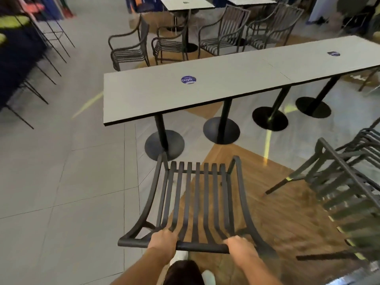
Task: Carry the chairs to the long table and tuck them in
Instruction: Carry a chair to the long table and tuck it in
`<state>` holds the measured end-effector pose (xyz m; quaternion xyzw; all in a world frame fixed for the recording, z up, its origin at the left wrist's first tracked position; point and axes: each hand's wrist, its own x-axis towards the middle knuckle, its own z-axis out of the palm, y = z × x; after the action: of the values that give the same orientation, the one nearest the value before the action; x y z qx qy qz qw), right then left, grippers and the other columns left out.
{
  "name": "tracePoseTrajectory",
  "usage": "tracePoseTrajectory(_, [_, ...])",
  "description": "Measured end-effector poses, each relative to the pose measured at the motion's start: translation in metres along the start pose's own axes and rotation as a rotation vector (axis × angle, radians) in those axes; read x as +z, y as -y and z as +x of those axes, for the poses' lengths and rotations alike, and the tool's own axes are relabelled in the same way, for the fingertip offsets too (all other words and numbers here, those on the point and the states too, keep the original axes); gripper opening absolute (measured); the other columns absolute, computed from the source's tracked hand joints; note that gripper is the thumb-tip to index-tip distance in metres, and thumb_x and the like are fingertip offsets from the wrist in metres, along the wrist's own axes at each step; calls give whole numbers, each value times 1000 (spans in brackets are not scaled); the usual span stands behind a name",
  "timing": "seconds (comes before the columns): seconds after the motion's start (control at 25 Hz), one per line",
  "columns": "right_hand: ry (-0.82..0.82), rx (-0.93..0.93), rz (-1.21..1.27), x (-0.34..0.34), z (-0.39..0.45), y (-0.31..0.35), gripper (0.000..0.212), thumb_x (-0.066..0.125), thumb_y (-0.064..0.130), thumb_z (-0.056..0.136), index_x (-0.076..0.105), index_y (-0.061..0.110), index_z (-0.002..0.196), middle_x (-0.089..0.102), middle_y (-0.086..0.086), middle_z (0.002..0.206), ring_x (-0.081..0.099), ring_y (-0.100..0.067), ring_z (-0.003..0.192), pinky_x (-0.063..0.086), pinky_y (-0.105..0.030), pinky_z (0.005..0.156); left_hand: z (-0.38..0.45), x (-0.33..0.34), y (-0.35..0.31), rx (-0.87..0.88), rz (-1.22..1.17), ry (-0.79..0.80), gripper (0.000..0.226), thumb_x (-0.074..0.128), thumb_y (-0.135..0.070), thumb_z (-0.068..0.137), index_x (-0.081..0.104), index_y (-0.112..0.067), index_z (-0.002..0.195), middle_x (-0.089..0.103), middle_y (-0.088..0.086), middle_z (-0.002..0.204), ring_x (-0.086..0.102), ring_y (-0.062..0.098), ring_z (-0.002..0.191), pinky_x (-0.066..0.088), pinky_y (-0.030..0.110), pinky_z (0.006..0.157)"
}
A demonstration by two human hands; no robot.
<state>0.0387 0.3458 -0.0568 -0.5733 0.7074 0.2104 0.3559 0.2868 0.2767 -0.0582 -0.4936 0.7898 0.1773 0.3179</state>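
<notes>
I hold a dark metal slatted chair (193,200) in front of me, seen from above and behind. My left hand (163,240) and my right hand (239,248) both grip the top rail of its backrest. The chair's front points at the near left end of the long grey table (156,99), just short of the nearest black pedestal base (164,144). The long table runs from the middle of the view to the upper right, with a round blue sticker (188,80) on top.
A stack of similar chairs (349,192) stands close on my right. Several armchairs (128,48) line the table's far side, with smaller tables (186,4) behind. Thin-legged stools (41,64) stand at the left. Grey tile floor lies open to the left.
</notes>
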Motion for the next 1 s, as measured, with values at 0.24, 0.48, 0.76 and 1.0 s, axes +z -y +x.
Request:
tracePoseTrajectory(0.24, [8, -87, -130, -26, 22, 30, 43, 38, 3, 94, 66, 24, 118, 66, -6, 124, 61, -31, 119, 49, -40, 98, -3, 3, 24, -126, -65, -21, 37, 51, -10, 102, 57, -17, 138, 63, 11, 134, 59, 31, 126, 51, 43, 101])
tracePoseTrajectory(0.48, [-7, -135, -208, -69, 67, 59, 44, 42, 1, 93, 65, 24, 123, 66, -6, 125, 62, -32, 120, 50, -43, 99, 30, -18, 63, -166, -116, 5, 36, 51, -11, 101, 61, -19, 135, 65, 11, 129, 61, 32, 122, 52, 45, 99])
tracePoseTrajectory(0.76, [-11, -179, -256, -134, 129, 90, 46, 42, 3, 98, 61, 26, 133, 63, -6, 130, 59, -31, 124, 49, -44, 103, 81, -60, 108, -148, -143, 38, 38, 53, -10, 100, 62, -24, 133, 67, 8, 119, 65, 31, 112, 55, 43, 93])
tracePoseTrajectory(1.0, [-40, -201, -276, -182, 177, 115, 46, 45, 1, 97, 62, 25, 132, 65, -6, 128, 61, -29, 121, 50, -43, 100, 119, -94, 141, -168, -201, 9, 37, 54, -12, 102, 61, -26, 135, 68, 6, 115, 65, 26, 106, 55, 39, 93])
